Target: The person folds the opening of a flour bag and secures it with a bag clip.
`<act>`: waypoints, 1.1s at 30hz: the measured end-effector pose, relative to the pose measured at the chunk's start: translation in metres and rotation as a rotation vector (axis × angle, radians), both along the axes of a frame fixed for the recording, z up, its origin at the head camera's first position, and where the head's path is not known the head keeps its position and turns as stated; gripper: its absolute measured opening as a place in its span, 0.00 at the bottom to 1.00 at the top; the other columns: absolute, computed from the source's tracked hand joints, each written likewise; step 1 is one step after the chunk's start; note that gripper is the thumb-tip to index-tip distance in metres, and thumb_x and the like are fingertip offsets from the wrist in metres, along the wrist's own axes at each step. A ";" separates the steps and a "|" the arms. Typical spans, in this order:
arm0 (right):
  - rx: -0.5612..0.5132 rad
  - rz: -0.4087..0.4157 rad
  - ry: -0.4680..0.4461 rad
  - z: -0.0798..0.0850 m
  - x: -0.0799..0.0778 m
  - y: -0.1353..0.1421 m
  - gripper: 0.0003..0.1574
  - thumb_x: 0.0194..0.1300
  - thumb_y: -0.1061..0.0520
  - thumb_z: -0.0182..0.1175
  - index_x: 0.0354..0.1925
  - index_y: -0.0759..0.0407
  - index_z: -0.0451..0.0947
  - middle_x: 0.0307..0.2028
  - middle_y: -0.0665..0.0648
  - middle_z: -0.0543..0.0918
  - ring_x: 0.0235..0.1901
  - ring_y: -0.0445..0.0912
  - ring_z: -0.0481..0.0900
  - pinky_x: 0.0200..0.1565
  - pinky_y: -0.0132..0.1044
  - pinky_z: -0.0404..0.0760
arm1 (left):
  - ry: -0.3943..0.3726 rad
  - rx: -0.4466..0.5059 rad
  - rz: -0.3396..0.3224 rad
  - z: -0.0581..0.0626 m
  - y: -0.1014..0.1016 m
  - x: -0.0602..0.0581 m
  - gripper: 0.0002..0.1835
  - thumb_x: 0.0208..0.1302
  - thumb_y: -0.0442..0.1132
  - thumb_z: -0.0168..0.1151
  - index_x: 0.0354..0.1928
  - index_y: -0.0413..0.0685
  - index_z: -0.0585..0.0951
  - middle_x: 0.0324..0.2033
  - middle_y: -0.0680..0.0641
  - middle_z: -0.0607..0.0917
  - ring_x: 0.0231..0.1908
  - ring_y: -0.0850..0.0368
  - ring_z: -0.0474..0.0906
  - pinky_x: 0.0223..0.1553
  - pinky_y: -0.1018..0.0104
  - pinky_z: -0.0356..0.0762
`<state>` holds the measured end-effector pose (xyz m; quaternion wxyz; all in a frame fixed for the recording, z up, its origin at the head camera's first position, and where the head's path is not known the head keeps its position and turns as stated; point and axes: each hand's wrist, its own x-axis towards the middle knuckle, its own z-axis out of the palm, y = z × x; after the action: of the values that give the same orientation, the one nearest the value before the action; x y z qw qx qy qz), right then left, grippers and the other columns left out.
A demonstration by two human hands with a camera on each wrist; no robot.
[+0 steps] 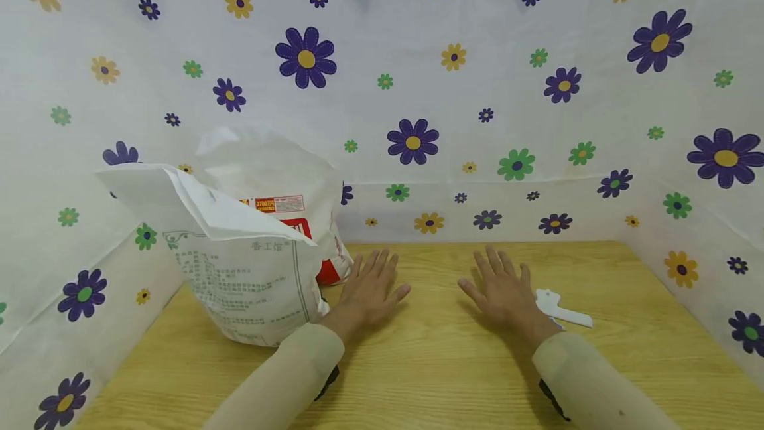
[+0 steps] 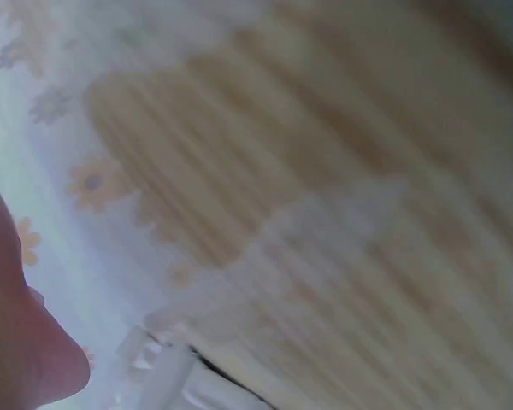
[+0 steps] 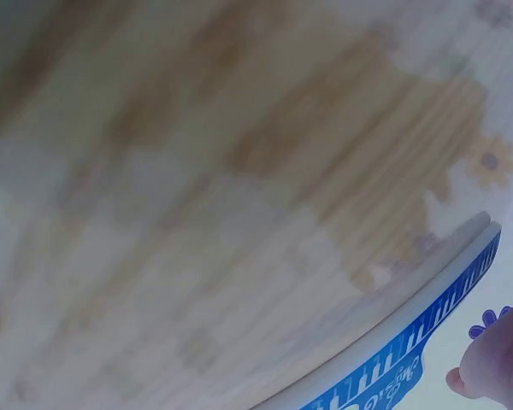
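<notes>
My left hand (image 1: 369, 292) is palm down over the table, its fingers spread and nothing in its grasp. It lies just right of a white printed sack (image 1: 251, 284) with a loose, folded-over top. Likewise spread and holding nothing, my right hand (image 1: 504, 292) is palm down on the other side. Beside its wrist is a flat white piece (image 1: 570, 314) with a narrow handle, partly hidden by the hand. Whether either palm touches the wood cannot be told. In the right wrist view, a blue-and-white lettered edge (image 3: 393, 359) lies near a fingertip (image 3: 487, 367).
Behind the sack stands a second white bag (image 1: 280, 164) with red print. The wooden table (image 1: 442, 377) is bordered by a flower-patterned white cloth (image 1: 370, 98) at the back and both sides. Both wrist views are blurred.
</notes>
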<state>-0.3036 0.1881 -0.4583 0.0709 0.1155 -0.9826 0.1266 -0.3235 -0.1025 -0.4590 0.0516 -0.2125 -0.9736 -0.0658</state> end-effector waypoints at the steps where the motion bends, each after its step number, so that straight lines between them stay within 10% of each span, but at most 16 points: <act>1: -0.007 -0.001 -0.004 0.001 -0.001 -0.001 0.55 0.71 0.22 0.31 0.79 0.56 0.47 0.79 0.64 0.43 0.77 0.65 0.44 0.67 0.75 0.40 | 0.007 0.007 0.009 0.002 0.002 -0.001 0.43 0.73 0.71 0.30 0.79 0.51 0.50 0.79 0.45 0.49 0.79 0.46 0.43 0.76 0.41 0.35; 12: -0.060 -0.024 -0.050 -0.001 0.002 -0.015 0.52 0.72 0.24 0.35 0.76 0.58 0.55 0.77 0.68 0.51 0.75 0.68 0.50 0.65 0.78 0.45 | 0.030 0.041 0.033 0.014 0.010 0.013 0.44 0.73 0.71 0.29 0.79 0.48 0.52 0.79 0.44 0.50 0.79 0.45 0.42 0.75 0.38 0.37; 33: -0.094 -0.011 -0.045 0.003 0.002 -0.036 0.47 0.73 0.27 0.41 0.74 0.56 0.60 0.74 0.67 0.59 0.72 0.67 0.56 0.64 0.75 0.51 | 0.171 -0.049 -0.026 0.082 0.022 0.034 0.43 0.74 0.70 0.28 0.80 0.51 0.48 0.79 0.46 0.46 0.79 0.48 0.40 0.76 0.43 0.30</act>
<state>-0.3021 0.1525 -0.4555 0.0547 0.1039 -0.9776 0.1749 -0.2897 -0.0802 -0.3773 0.1284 -0.2310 -0.9641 -0.0242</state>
